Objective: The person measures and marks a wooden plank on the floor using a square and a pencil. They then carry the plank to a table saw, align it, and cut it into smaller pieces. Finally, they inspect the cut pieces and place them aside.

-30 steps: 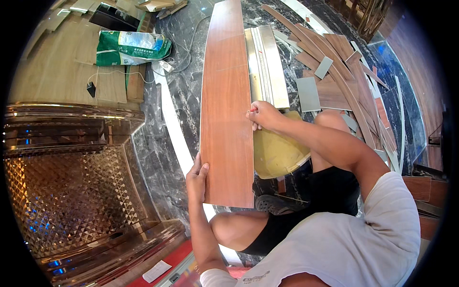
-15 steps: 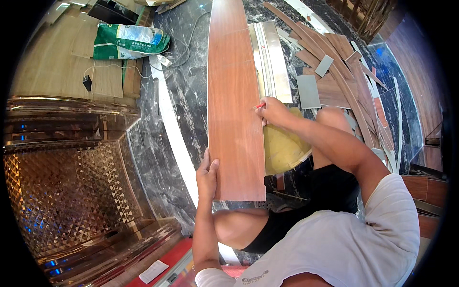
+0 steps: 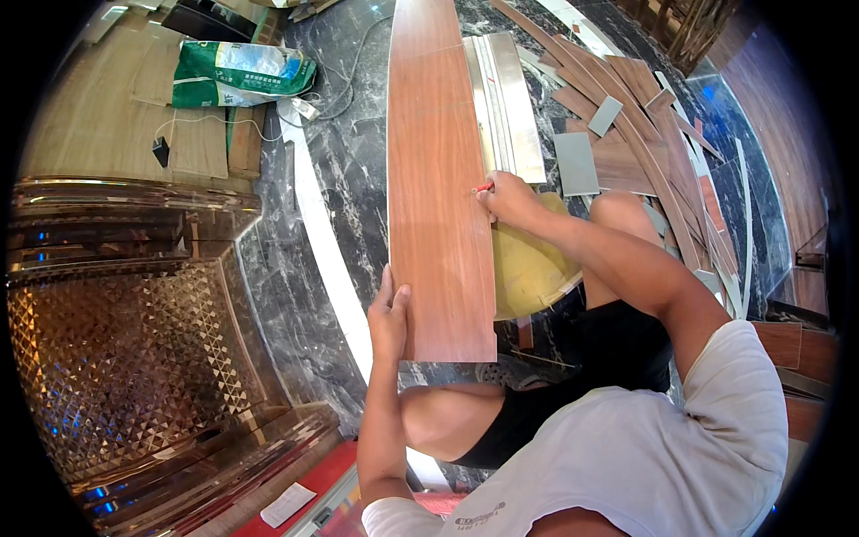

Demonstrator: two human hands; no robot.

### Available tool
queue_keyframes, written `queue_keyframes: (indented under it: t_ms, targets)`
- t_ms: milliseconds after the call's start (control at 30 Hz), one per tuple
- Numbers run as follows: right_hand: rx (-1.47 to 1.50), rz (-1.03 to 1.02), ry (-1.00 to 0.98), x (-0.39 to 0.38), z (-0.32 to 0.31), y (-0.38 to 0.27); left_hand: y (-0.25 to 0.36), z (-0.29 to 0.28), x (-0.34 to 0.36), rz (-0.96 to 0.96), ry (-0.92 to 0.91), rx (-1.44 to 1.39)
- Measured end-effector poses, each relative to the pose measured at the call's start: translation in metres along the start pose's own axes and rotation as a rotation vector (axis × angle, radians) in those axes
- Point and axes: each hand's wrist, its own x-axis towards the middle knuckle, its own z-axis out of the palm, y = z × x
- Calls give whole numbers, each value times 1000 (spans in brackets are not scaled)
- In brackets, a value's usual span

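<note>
A long reddish-brown wood-grain plank [image 3: 438,179] stretches away from me, its near end above my knees. My left hand [image 3: 388,322] grips its left edge close to that end, thumb on top and the other fingers along the side. In my right hand [image 3: 510,199] a slim red pencil [image 3: 484,188] is pinched, its tip over the plank near the right edge. Under the plank's right side shows a round yellow surface [image 3: 532,268], partly hidden by the plank and my arm. A long silvery metal cutter with rails [image 3: 506,107] lies beside the plank's far half.
Plank offcuts and strips [image 3: 626,161] are piled at the right, with a grey rectangular piece [image 3: 575,164] nearby. A green and white bag [image 3: 242,73] rests on pale boards [image 3: 98,125] at far left. A mirrored, faceted gold panel [image 3: 134,349] stands at left. Cables [image 3: 353,80] cross the dark marbled floor.
The plank has slid slightly away from me, and my left hand has gone forward with it. My right hand has shifted a little farther away, still holding the pencil.
</note>
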Motion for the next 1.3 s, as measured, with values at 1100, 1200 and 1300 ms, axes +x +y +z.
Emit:
queue_keyframes:
  t_ms: [1100,1200,1300]
  targets:
    - [115,18,-96,-16,-15,-19,11,-4,-11,-79,12,-28]
    - [157,-5,-104,-17,-21,-19,10,-5,-12,-52,24,-22]
    - [186,-4,-115,-18,-27,-19,22,-2,-16,-80,24,-48]
